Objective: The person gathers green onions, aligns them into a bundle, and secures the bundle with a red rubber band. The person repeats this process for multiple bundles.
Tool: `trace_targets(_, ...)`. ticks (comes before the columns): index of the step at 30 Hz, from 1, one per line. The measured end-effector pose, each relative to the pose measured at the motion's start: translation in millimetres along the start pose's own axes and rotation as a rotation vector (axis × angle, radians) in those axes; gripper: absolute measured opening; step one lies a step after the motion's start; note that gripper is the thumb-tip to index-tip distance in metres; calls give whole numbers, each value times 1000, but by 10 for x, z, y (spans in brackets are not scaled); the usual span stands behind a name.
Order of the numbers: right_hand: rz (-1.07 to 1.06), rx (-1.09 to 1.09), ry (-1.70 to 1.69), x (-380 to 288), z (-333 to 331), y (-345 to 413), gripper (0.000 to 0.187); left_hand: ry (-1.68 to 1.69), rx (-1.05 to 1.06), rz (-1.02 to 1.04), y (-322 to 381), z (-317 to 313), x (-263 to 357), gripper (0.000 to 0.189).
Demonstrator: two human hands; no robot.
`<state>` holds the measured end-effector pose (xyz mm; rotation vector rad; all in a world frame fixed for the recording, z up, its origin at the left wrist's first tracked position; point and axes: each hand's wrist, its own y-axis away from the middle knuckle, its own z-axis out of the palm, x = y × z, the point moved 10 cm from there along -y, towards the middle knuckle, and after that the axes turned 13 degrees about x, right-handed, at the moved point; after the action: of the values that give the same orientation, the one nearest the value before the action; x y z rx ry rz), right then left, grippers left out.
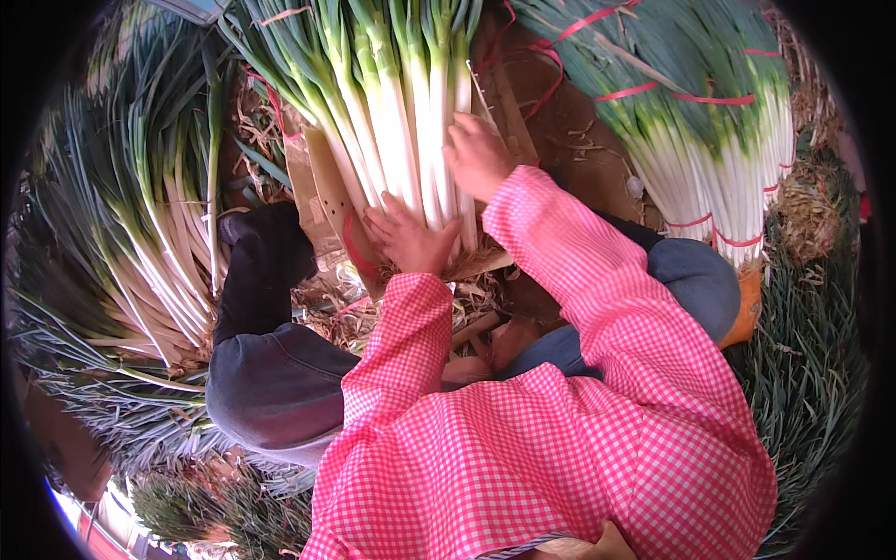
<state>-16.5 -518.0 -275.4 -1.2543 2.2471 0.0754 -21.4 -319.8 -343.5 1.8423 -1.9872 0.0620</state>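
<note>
Before me, several green onions (399,140) with thick white stalks and green tops lie side by side in a wood-like holder (334,203) with upright side boards. My left hand (413,234) rests on the white stalks near their root ends, fingers spread. Higher up, on the right side of the row, my right hand (479,157) touches the outermost stalk with bent fingers. Neither hand is closed around a stalk. A pale strip with marks (481,94) runs along the holder's right side. Part of the root ends is hidden behind my left hand and sleeve.
Loose green onions (154,245) are heaped at the left. Bundles bound with red tape (714,161) stand at the right. Red tape (549,70) hangs by the holder. Dry peelings (336,301) litter the ground between my legs. More green leaves (805,371) lie at the lower right.
</note>
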Motion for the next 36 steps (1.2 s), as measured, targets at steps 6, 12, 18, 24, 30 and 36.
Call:
trace_targets(6,397,-308,137,731,-501,995,55,81,-84,-15,43,-65,-15,138)
trace_targets(12,357,-575,75,722,-261,1296,48,-8,-83,-35,63,-116,-30,138)
trace_targets(18,120,-180,36,-41,-493,993,29,247,-32,-2,35,-399,-181,94)
trace_targets(24,86,-144,-48,-254,-354,928,21,-382,-87,413,-117,-598,-546,23)
trace_targets(30,58,-87,-99,-254,-401,824,13,-695,-385,641,-35,-414,-453,20)
trace_targets(36,232,-13,-360,-107,-366,814,13,-487,-316,350,-620,-788,-450,35)
